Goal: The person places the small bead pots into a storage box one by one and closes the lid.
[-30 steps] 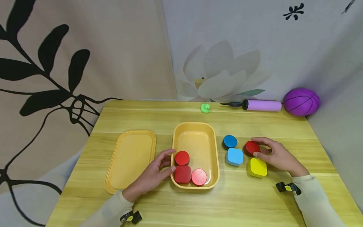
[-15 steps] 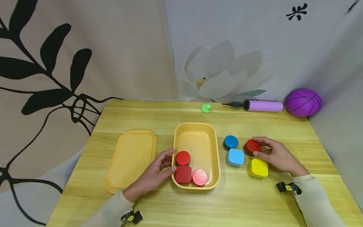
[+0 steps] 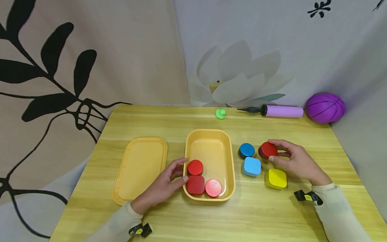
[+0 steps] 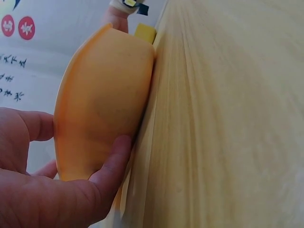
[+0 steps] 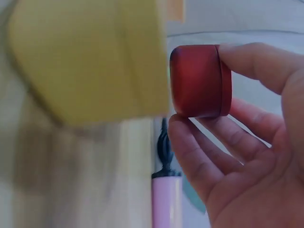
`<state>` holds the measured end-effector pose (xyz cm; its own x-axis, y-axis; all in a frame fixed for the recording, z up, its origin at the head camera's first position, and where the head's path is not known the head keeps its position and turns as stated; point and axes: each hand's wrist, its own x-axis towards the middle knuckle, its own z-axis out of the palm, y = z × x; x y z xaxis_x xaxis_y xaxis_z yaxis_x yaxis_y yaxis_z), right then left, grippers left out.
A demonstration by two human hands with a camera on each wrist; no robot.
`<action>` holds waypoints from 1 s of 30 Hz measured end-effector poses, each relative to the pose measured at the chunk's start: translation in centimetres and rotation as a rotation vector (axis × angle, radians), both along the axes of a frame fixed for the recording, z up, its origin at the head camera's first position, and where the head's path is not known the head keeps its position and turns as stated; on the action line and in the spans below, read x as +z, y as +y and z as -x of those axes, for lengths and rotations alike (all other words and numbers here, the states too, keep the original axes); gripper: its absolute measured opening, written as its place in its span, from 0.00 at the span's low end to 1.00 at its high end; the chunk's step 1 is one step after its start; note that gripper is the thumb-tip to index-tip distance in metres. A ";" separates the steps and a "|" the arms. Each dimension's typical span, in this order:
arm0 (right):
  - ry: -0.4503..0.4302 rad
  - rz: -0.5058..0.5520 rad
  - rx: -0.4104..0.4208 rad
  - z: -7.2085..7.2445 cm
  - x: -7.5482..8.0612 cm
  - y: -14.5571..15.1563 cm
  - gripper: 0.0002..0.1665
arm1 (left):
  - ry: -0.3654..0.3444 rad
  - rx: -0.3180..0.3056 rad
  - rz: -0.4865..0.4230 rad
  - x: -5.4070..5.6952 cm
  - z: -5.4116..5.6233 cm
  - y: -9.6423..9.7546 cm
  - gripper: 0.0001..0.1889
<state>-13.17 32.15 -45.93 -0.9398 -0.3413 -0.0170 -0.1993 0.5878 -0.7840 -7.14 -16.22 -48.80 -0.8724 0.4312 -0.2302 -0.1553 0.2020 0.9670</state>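
Note:
My right hand (image 3: pixel 294 160) pinches a small round red tin (image 3: pixel 267 150) between thumb and fingers. In the right wrist view this tin (image 5: pixel 197 80) shows a lid seam and is raised off the table. My left hand (image 3: pixel 165 183) touches the left side of a yellow-orange tray (image 3: pixel 208 132). The left wrist view shows the thumb (image 4: pixel 114 161) against the tray's outer wall (image 4: pixel 107 90). Inside the tray, at its near end, are a round red tin (image 3: pixel 195 167), a square red tin (image 3: pixel 195 185) and a round pinkish-red tin (image 3: pixel 213 188).
Right of the tray stand a round blue tin (image 3: pixel 246 150), a square light-blue tin (image 3: pixel 251 166) and a square yellow tin (image 3: pixel 276 179). A flat lid (image 3: pixel 142 168) lies left. Along the back are a green duck (image 3: pixel 220 113), a hand pump (image 3: pixel 284 111) and a purple ball (image 3: pixel 325 108).
My right hand has lifted the round red tin from the table, moving it slightly away from me. My left hand stays at the tray's side.

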 end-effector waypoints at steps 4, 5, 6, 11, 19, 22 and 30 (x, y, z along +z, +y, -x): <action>0.033 0.032 0.017 -0.1 1.1 -1.0 0.34 | -0.002 0.002 -0.001 0.1 0.0 0.0 0.34; 0.051 0.039 0.027 0.0 1.4 -1.2 0.34 | -0.001 0.001 -0.001 0.1 0.0 0.0 0.34; 0.071 0.043 0.037 0.0 1.7 -1.5 0.34 | -0.001 0.000 -0.004 0.0 0.0 0.0 0.34; 0.149 0.073 0.085 0.2 2.9 -2.8 0.33 | 0.013 -0.006 0.000 -0.1 -0.1 0.0 0.33; 0.177 0.107 0.131 0.3 4.8 -5.1 0.35 | -0.006 -0.004 -0.010 -0.1 0.1 0.2 0.34; 0.189 0.121 0.161 0.5 5.1 -6.0 0.35 | -0.016 -0.002 -0.017 0.0 0.1 0.2 0.34; 0.230 0.127 0.253 0.6 4.8 -8.8 0.35 | -0.006 0.001 -0.008 0.1 0.2 0.2 0.34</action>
